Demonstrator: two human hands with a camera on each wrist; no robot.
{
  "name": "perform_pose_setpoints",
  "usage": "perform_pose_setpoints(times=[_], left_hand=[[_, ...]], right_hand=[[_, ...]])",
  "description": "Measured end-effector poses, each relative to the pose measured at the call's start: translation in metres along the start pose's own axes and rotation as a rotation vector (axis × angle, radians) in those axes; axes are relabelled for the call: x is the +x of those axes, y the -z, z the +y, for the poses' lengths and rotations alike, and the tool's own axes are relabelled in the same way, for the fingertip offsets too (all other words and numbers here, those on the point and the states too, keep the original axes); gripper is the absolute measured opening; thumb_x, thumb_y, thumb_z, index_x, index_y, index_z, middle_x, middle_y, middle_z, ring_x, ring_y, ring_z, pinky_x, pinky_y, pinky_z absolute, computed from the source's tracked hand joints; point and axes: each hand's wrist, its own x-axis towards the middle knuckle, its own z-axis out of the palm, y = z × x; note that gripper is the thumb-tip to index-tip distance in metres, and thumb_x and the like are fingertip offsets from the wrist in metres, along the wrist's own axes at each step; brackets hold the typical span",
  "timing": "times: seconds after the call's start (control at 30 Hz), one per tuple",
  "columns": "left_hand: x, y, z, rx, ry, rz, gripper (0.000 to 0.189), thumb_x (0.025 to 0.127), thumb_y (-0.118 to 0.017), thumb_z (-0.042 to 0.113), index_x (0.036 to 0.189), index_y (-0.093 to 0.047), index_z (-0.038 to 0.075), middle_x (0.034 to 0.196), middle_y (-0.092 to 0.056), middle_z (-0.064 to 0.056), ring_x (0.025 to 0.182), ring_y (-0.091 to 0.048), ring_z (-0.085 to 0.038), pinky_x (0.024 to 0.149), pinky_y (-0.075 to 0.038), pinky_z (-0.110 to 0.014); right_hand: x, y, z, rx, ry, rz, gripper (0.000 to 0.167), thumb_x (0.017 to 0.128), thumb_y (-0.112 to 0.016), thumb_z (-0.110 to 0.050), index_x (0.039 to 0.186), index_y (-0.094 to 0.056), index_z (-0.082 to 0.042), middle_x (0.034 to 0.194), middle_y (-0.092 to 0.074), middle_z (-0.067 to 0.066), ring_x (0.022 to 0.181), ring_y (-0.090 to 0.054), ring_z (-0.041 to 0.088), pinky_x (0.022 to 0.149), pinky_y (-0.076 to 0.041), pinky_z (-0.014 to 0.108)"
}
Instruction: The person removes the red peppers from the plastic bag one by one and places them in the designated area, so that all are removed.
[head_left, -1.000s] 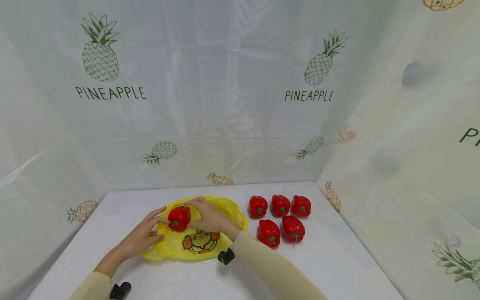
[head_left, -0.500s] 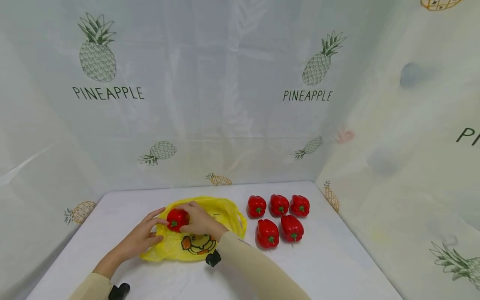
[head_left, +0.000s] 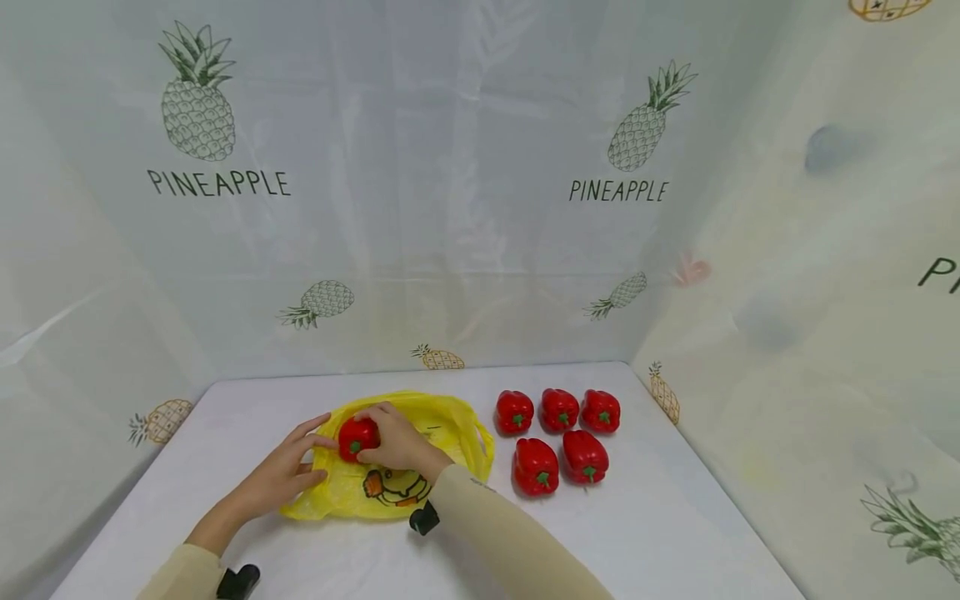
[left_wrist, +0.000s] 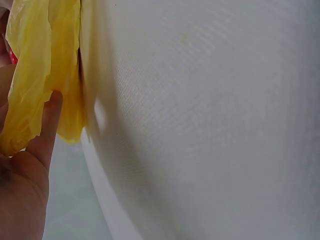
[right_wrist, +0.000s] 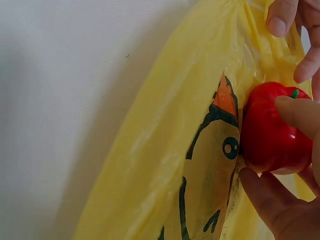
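Observation:
A red bell pepper [head_left: 354, 440] with a green stem lies at the left end of a yellow plastic bag [head_left: 450, 417] printed with a cartoon face. The right hand [head_left: 396, 442] grips the pepper from its right side. In the right wrist view, thumb and fingers stand around the pepper [right_wrist: 270, 135], which is against the bag. At the bag's left edge, the left hand [head_left: 279, 477] has its fingers spread, touching the plastic. Some yellow film hides part of the left hand [left_wrist: 30, 190] in the left wrist view.
Several other red bell peppers [head_left: 559, 410] stand in two rows on the white table [head_left: 660, 517], right of the bag. A pineapple-print curtain [head_left: 420, 208] hangs behind the table and at its sides. Both wrists carry small black devices [head_left: 424, 518].
The right hand has moved left and closed around the pepper, which has shifted slightly. The left hand keeps its place at the bag's edge. The other peppers have not moved.

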Motion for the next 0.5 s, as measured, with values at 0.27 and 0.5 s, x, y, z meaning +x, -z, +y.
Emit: perform_pose_setpoints(times=[0.27,0.5], left_hand=[[0.0,0.001,0.002,0.009,0.018,-0.001,0.032,0.096,-0.076,0.001,0.125,-0.066,0.011,0.172,-0.022,-0.023,0.148,-0.035,-0.056,0.097,-0.061,-0.048],[0.0,0.0,0.003,0.006,0.015,0.0,0.032,0.096,-0.076,0.001,0.126,-0.065,0.007,0.172,-0.022,-0.023,0.146,-0.039,-0.055,0.095,-0.062,-0.045]], right_hand=[[-0.003,0.002,0.002,0.018,0.002,0.022,0.049,0.094,-0.084,-0.022,0.138,-0.061,-0.024,0.141,-0.058,-0.005,0.12,-0.059,0.008,0.104,-0.054,0.021],[-0.015,0.015,0.005,0.032,0.024,-0.011,0.048,0.094,-0.084,-0.024,0.136,-0.061,-0.022,0.142,-0.059,-0.005,0.116,-0.058,0.006,0.1,-0.054,0.018]])
